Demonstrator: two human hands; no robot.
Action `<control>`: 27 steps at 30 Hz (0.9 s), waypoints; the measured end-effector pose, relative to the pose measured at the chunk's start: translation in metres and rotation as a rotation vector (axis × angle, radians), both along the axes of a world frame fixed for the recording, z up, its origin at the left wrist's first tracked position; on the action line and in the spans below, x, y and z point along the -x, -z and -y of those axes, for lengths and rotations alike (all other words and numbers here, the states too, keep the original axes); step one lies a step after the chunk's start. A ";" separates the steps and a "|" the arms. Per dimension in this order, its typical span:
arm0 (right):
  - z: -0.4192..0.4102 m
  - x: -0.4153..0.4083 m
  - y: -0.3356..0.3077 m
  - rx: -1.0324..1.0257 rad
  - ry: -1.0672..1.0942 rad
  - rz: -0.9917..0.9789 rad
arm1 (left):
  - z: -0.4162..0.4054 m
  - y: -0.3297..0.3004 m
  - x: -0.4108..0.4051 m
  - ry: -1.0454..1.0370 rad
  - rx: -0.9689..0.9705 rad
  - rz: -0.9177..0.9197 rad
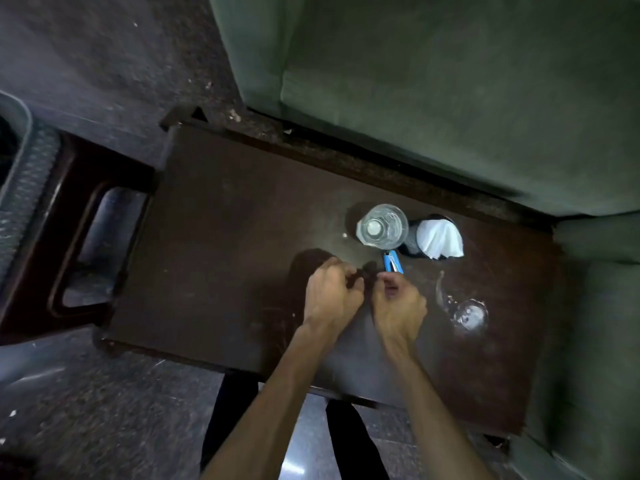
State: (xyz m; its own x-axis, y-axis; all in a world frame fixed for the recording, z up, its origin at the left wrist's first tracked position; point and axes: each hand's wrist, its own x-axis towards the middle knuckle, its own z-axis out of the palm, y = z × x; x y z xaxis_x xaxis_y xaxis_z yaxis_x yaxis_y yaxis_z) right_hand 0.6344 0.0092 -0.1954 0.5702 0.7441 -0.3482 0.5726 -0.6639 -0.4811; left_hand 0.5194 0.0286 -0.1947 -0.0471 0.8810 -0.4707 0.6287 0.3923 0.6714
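The dark brown table (225,237) carries a clear glass (382,226) right of centre, a tissue-filled black holder (410,243) just beside it, and a clear dish (470,315) lower right.

Both bare forearms reach forward and draw together. The left hand (330,292) and right hand (398,306) sit knuckles up, fingertips nearly meeting. The left fingers curl inward, their hold unclear. The right fingers grip a blue tool (393,263).
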 end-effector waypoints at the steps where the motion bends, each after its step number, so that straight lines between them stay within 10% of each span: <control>1: 0.003 -0.014 0.001 0.020 0.012 0.013 | 0.001 0.002 -0.014 0.025 0.018 0.003; 17: -0.018 -0.029 0.037 0.187 -0.143 0.143 | 0.005 0.021 -0.024 -0.003 0.074 -0.014; 27: 0.000 0.080 0.011 0.010 -0.258 -0.241 | 0.018 0.007 0.080 -0.305 0.002 0.056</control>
